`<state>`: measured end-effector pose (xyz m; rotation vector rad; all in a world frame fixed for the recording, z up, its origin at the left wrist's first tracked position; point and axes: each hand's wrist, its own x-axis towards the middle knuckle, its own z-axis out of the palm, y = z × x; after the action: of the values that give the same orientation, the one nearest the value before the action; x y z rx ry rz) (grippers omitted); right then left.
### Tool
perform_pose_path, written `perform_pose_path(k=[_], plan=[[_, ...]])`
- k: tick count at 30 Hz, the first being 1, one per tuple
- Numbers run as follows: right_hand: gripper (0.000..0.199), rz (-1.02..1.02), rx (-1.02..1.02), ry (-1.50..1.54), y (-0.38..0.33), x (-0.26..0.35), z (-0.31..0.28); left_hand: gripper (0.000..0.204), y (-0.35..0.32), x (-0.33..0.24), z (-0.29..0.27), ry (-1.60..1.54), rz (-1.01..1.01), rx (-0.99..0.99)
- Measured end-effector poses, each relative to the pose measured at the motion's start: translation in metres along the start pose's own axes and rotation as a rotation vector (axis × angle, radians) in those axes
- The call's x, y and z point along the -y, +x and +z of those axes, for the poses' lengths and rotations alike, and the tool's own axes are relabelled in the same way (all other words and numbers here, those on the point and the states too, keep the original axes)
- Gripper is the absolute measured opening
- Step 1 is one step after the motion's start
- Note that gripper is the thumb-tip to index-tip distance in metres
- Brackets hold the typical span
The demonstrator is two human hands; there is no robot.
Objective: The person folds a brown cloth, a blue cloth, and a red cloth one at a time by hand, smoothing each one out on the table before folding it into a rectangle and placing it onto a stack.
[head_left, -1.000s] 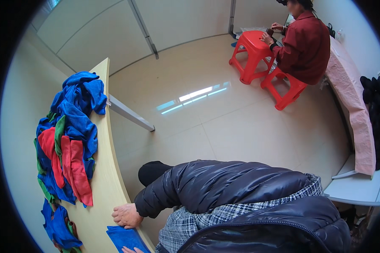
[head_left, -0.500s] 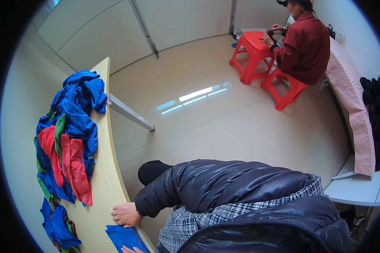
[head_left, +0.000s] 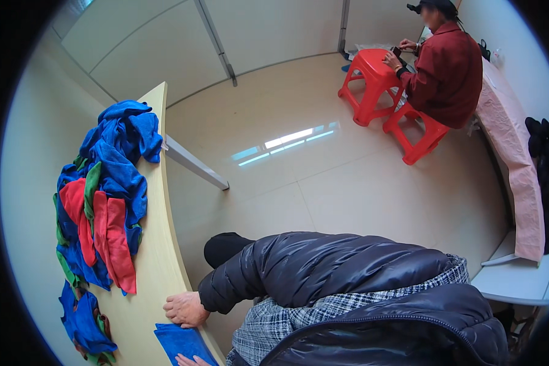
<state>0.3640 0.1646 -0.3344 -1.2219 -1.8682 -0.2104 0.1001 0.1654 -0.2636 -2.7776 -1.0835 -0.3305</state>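
A blue cloth [head_left: 175, 337], flat and folded-looking, lies at the near edge of the pale wooden table [head_left: 141, 308] and runs off the picture's bottom. My left hand [head_left: 193, 361] rests on it with fingers stretched out; only part of that hand shows. At the cloth's far edge, my right hand [head_left: 187, 310] is on the tabletop, its fingers bent down and close together. Anything under those fingers is hidden. Farther along the table spreads a heap of blue cloths [head_left: 119, 158], with red cloths [head_left: 114, 244] and green cloths [head_left: 92, 189] among them.
A smaller blue, green and brown cloth pile [head_left: 86, 323] lies at the near left. Beyond the table, a person in dark red [head_left: 448, 73] sits by a red stool [head_left: 375, 76], holding something small and dark. A pink-covered surface [head_left: 518, 183] runs along the right wall.
The whole view has shifted slightly to the right. Both hands stay in the same places on the table and cloth.
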Motion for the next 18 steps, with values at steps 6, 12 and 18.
perform_pose_path(k=[6, 12, 18], plan=[[0.029, 0.019, 0.006, 0.000, 0.0006, 0.0012, 0.0010, 0.055, 0.0005, -0.0017, 0.0009, -0.025, -0.032, 0.006], [0.029, 0.016, 0.004, -0.008, -0.0002, 0.0017, 0.0008, 0.056, -0.0002, 0.0044, 0.0034, 0.013, -0.018, 0.023], [0.030, 0.018, 0.002, -0.007, -0.0005, 0.0033, 0.0017, 0.056, -0.0027, 0.0055, 0.0032, 0.007, -0.004, 0.010]])
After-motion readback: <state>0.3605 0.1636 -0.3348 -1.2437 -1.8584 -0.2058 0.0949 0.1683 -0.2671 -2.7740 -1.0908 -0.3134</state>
